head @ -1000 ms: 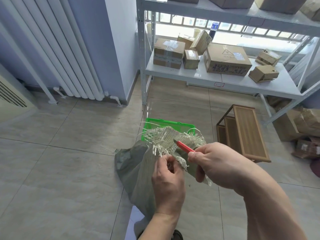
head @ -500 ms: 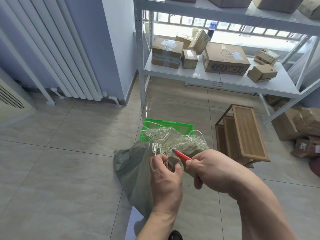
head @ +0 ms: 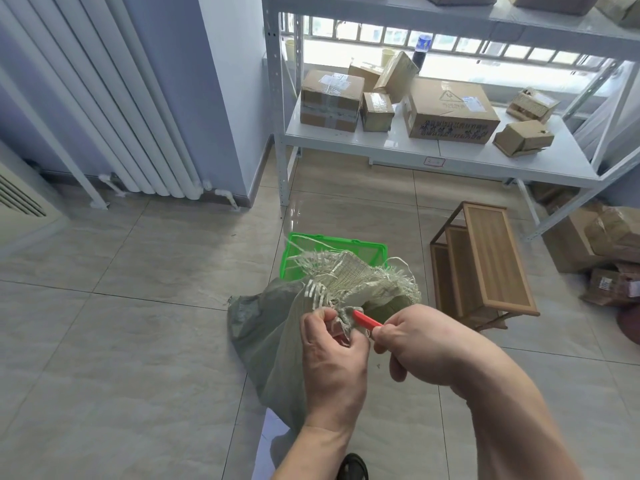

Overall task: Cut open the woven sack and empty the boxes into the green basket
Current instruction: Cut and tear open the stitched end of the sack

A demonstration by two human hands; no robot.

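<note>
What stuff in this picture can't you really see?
All in the head view:
- Inside of the sack: its woven cloth hides any boxes.
- Blade of the red cutter: buried in the sack's frayed top beside the left hand; the right hand covers the handle.
- Green basket: the sack blocks its near side.
- Shelf box print: too small to read.

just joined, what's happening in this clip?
A person is cutting open a grey-green woven sack standing on the tiled floor. The left hand pinches the bunched, frayed top of the sack, while the right hand grips a red cutter with its tip at that bunched fabric. The green basket sits just behind the sack. No boxes from the sack are visible yet.
</note>
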